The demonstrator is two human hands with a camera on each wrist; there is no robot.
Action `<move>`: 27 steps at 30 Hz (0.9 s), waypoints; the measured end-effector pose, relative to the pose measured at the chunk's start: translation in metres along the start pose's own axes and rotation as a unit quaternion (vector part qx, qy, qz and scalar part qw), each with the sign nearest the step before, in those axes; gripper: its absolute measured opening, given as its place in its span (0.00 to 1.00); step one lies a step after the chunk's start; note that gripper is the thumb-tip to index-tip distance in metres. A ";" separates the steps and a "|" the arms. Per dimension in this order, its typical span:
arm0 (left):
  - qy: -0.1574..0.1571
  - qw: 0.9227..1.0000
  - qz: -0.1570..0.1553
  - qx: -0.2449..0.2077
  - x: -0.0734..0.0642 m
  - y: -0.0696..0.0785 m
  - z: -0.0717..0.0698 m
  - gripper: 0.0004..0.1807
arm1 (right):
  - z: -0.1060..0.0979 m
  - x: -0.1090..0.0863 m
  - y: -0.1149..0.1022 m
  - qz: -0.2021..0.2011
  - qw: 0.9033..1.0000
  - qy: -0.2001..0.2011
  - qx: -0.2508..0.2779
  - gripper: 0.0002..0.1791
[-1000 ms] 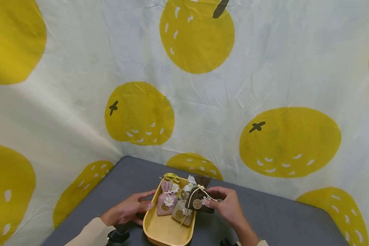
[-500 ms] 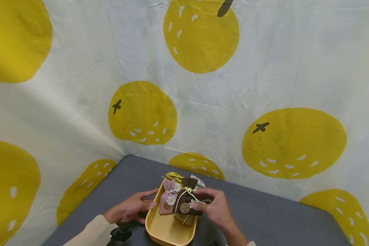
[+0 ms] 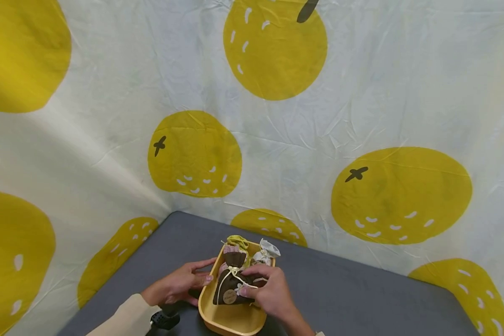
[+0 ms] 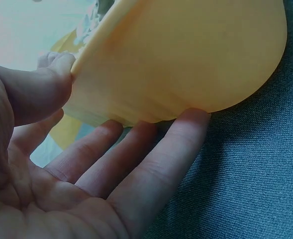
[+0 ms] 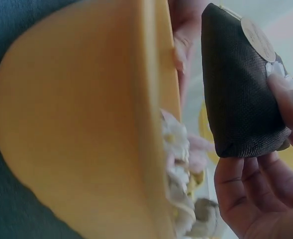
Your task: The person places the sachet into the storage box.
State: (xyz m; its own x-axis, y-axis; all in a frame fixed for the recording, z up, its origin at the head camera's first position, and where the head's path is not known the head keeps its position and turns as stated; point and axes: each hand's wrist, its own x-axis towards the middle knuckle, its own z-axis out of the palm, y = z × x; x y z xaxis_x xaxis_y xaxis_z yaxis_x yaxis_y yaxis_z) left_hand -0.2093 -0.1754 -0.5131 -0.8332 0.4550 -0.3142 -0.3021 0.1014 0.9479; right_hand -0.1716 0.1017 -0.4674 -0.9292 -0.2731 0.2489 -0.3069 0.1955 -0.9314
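My right hand (image 3: 273, 289) pinches a dark brown drawstring pouch (image 3: 224, 285) at its right side, low over a yellow oval-ended tray (image 3: 216, 318). Cream cord ties the pouch's neck, and a round tan tag and a white flower decorate its front. In the right wrist view the brown pouch (image 5: 238, 94) stands above the tray's rim (image 5: 148, 99), thumb on its front and fingers behind. My left hand (image 3: 178, 283) holds the tray's left side. The left wrist view has its thumb (image 4: 42, 92) on the rim and its fingers (image 4: 158, 167) along the bottom edge.
Inside the tray's far end are a pink pouch (image 3: 232, 249), mostly covered by the brown one, a yellow-green pouch (image 3: 237, 240) and a white pouch (image 3: 268, 250). A dark grey table (image 3: 361, 298) lies under the tray. Behind it hangs a fruit-patterned cloth (image 3: 285, 163).
My right hand has carried the brown pouch leftward from the tray's right edge to over its middle, now covering the pink pouch. My left hand keeps its hold on the tray.
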 end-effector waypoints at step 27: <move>0.011 1.000 -0.010 0.006 0.000 0.002 0.000 0.42 | 0.042 0.003 0.030 -0.170 0.962 -0.004 -0.215 0.19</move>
State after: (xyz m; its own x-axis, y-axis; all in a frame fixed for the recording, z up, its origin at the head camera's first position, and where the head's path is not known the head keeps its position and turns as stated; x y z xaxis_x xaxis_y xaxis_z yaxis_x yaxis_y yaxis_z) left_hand -0.2101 -0.1754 -0.5117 -0.8372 0.4334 -0.3334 -0.3127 0.1208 0.9421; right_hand -0.1749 0.0674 -0.5055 -0.7587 -0.3978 0.5159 -0.6515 0.4647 -0.5997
